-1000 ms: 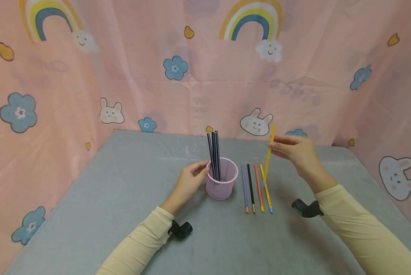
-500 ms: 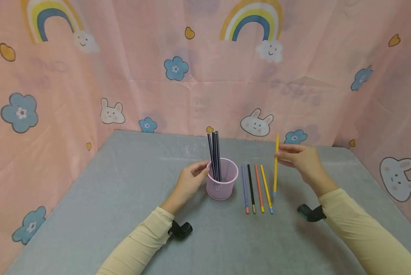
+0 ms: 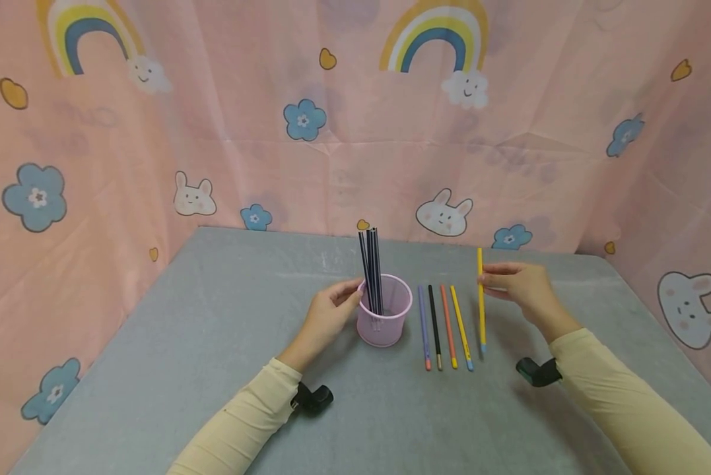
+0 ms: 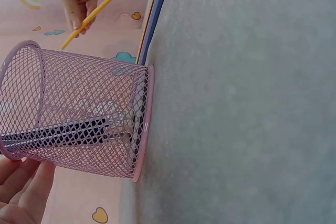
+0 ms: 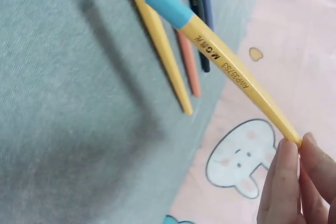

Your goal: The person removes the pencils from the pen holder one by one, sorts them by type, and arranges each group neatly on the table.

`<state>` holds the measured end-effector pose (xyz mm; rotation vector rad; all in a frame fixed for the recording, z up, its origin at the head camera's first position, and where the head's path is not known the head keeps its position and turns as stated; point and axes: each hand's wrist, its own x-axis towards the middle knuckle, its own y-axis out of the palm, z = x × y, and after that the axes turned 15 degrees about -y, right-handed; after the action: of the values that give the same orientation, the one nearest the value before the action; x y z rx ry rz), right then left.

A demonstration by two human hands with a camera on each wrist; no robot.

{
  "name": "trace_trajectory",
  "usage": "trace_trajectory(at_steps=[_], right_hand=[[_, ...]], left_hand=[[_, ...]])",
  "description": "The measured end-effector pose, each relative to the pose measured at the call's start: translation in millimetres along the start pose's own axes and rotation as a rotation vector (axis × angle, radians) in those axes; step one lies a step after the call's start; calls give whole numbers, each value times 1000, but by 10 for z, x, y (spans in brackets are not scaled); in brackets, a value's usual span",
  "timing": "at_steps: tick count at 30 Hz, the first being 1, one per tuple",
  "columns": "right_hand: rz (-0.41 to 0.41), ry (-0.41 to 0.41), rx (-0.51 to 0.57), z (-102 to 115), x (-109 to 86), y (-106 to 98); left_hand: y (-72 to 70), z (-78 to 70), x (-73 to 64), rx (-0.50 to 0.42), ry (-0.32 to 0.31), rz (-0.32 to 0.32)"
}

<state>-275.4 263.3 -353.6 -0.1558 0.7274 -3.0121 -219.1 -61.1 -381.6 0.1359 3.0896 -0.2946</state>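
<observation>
A pink mesh pencil cup (image 3: pixel 380 332) stands upright on the table, and my left hand (image 3: pixel 325 316) grips its left rim between thumb and fingers. Several slim dark pencils (image 3: pixel 372 270) lean in the cup at its left side. Right of the row on the table, my right hand (image 3: pixel 524 290) pinches a yellow pencil (image 5: pixel 231 66) near its upper end. That pencil hangs nearly vertical, its blue end down, above the table with its shadow apart from it in the right wrist view. The left wrist view shows the cup's mesh wall (image 4: pixel 79 108) and the left fingers below it.
Side by side right of the cup lie a purple pencil (image 3: pixel 423 330), a black pencil (image 3: pixel 435 330), an orange pencil (image 3: pixel 449 330) and another yellow pencil (image 3: pixel 461 330). The grey table (image 3: pixel 212 343) meets a pink printed curtain (image 3: pixel 355 165) at the back.
My right hand has moved slightly right, then lower, and the tilted yellow pencil has turned nearly vertical, clear of the row. The left hand and cup stay in place.
</observation>
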Motion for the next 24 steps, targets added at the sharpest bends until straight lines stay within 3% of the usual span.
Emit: trace_trajectory(at_steps=[7, 10, 16, 24], right_hand=[[22, 95, 48, -415, 215, -66], [18, 144, 26, -489, 249, -57], [106, 119, 6, -322, 146, -29], [139, 157, 39, -276, 140, 39]], left_hand=[[2, 6, 3, 2, -1, -2], [0, 3, -2, 10, 2, -4], [-2, 1, -5, 29, 0, -8], [-3, -3, -5, 25, -12, -4]])
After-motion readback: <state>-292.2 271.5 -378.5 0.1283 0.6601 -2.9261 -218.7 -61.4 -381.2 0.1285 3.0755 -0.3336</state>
